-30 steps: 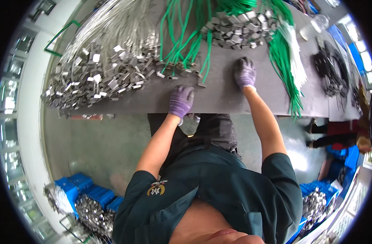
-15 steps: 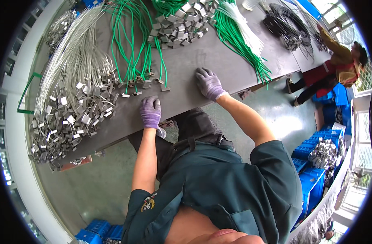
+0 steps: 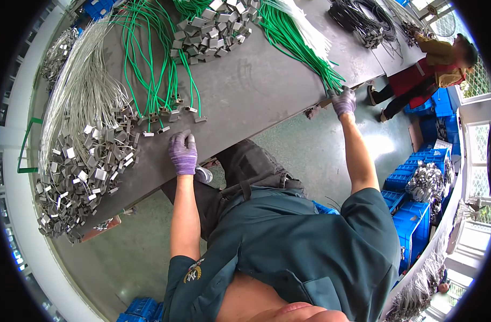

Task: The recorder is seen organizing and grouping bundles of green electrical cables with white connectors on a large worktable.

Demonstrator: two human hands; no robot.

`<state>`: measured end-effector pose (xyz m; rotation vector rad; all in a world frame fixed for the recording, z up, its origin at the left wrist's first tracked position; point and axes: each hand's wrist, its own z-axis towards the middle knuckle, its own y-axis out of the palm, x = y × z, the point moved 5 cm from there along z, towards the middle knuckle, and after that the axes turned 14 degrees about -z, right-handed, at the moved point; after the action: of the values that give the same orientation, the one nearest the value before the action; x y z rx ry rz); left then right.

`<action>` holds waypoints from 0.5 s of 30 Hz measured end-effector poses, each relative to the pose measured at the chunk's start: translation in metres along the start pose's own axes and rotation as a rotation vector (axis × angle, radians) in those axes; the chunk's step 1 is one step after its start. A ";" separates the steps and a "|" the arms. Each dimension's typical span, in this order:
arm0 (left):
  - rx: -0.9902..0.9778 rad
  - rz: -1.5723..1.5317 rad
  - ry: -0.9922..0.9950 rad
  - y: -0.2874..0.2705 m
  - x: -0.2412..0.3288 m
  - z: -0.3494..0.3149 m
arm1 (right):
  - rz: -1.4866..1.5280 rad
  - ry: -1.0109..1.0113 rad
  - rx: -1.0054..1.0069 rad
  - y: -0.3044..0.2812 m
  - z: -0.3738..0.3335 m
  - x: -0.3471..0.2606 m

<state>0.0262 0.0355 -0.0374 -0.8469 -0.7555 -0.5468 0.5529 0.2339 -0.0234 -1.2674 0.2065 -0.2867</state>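
Note:
My left hand [image 3: 182,153], in a purple-and-grey glove, rests on the near edge of the grey table [image 3: 240,104]. Its fingers are loosely bent, thumb apart, holding nothing. To its left lie green wires [image 3: 153,80] ending in small metal clips, and a heap of grey metal seal blocks [image 3: 90,166] on pale wires [image 3: 82,80]. At the table's right edge, my right hand [image 3: 343,103], gloved alike, has its fingers closed at the tips of a bundle of green wires [image 3: 304,51]. How many strands it grips is hidden.
Another heap of metal blocks [image 3: 213,32] lies at the far middle, with white wires [image 3: 304,24] and a black wire coil [image 3: 366,24] farther right. A person in a red apron [image 3: 412,78] stands beyond the table's right end. Blue crates [image 3: 412,225] stand on the floor at right.
My right hand has moved right, from the bare tabletop to the green wire ends. My left hand stays on the table. The view has shifted slightly.

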 end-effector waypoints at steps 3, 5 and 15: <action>0.010 0.014 -0.018 -0.004 0.001 -0.003 | 0.025 0.028 -0.331 -0.037 0.001 -0.028; 0.010 0.017 -0.034 -0.004 0.001 -0.004 | 0.100 0.039 -0.485 -0.025 0.000 -0.029; -0.023 0.045 -0.035 0.001 -0.004 -0.001 | 0.365 -0.042 -0.576 0.014 0.007 -0.016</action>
<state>0.0248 0.0353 -0.0412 -0.8947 -0.7613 -0.5027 0.5411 0.2491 -0.0351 -1.7677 0.5019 0.1279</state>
